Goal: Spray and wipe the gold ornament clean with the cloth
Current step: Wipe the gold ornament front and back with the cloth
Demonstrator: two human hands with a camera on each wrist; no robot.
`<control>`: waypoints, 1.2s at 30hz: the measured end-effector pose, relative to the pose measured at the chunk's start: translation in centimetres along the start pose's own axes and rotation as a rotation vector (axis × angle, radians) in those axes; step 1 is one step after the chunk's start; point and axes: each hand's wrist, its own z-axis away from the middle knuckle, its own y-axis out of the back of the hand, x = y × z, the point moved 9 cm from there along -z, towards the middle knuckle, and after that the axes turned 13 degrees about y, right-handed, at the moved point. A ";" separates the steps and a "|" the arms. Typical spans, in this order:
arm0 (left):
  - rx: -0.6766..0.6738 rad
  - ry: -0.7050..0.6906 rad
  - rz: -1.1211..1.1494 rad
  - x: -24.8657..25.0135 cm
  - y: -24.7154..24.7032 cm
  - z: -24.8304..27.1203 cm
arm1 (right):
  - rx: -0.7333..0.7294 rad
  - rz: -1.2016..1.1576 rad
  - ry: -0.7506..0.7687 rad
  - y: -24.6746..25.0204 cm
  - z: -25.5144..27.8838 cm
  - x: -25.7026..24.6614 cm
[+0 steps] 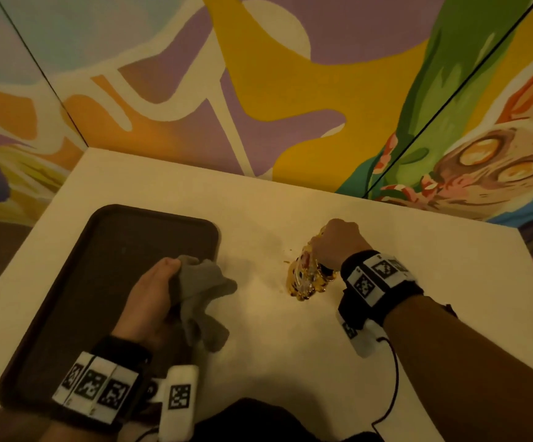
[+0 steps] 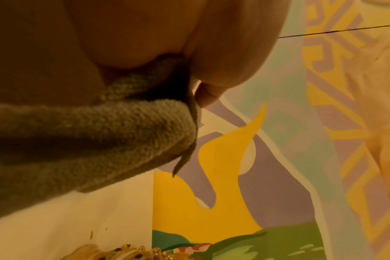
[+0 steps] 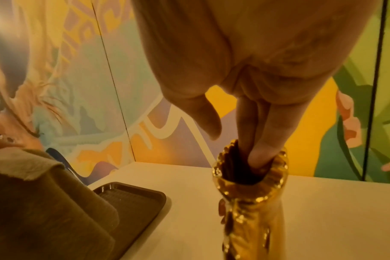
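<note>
A painted wall (image 1: 290, 74) of purple, yellow and green shapes rises behind a white desk (image 1: 290, 346); a cat-like face shows on its right part in the head view. On the left half of the desk lies a dark brown tray (image 1: 67, 298) with rounded corners and a raised rim.

The left hand (image 1: 150, 298) hovers at the tray's right edge, its grip closed round a bunched grey cloth (image 1: 201, 291). The cloth spills out to the right of the hand and hangs in loose folds, partly above the tray and partly above bare desk. The left wrist view shows the thumb and palm clamping the towelling, with one fingertip (image 2: 207, 95) peeking past the fold.

The gold ornament (image 1: 306, 275) is on the desk to the right of the tray, well apart from the cloth. It is a tall, knobbly, shiny piece, with a hollow end facing the right hand. Small brownish specks dot the desk just left of it (what they are cannot be told).

The right hand (image 1: 335, 244) comes down on the ornament from above. In the right wrist view two of its fingers (image 3: 265, 140) reach into the dark opening at the ornament's end and hook its scalloped rim, so this grip holds the ornament. The thumb stays outside, clear of the rim.
</note>
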 end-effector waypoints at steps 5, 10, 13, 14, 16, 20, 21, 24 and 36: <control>-0.043 0.005 0.018 -0.8 -0.2 -0.8 | -0.109 0.099 -0.049 -1.2 0.4 -0.5; -0.086 0.026 0.037 -0.9 0.4 -1.0 | -0.123 0.013 -0.113 -2.8 -0.3 0.5; -0.130 0.024 0.049 -1.0 0.5 -1.1 | -0.138 -0.011 -0.150 -3.0 -0.7 1.6; -0.140 0.019 0.053 -0.9 0.6 -1.1 | -0.121 -0.041 -0.178 -2.8 -0.6 2.3; -0.158 0.013 0.050 -0.9 0.5 -1.1 | -0.080 -0.165 -0.205 -2.6 0.2 3.4; -0.235 0.009 0.078 -0.5 -0.6 -0.7 | 0.062 -0.777 -0.287 -4.1 3.3 5.4; -0.251 0.012 0.102 -0.3 -0.9 -0.7 | 0.101 -0.956 -0.317 -4.8 4.2 5.8; -0.315 -0.004 0.184 0.7 -2.4 0.1 | 0.137 -1.310 -0.322 -7.4 6.2 5.8; -0.811 -0.155 0.243 4.2 -11.2 7.9 | -0.031 -1.955 -0.170 -9.6 8.9 2.0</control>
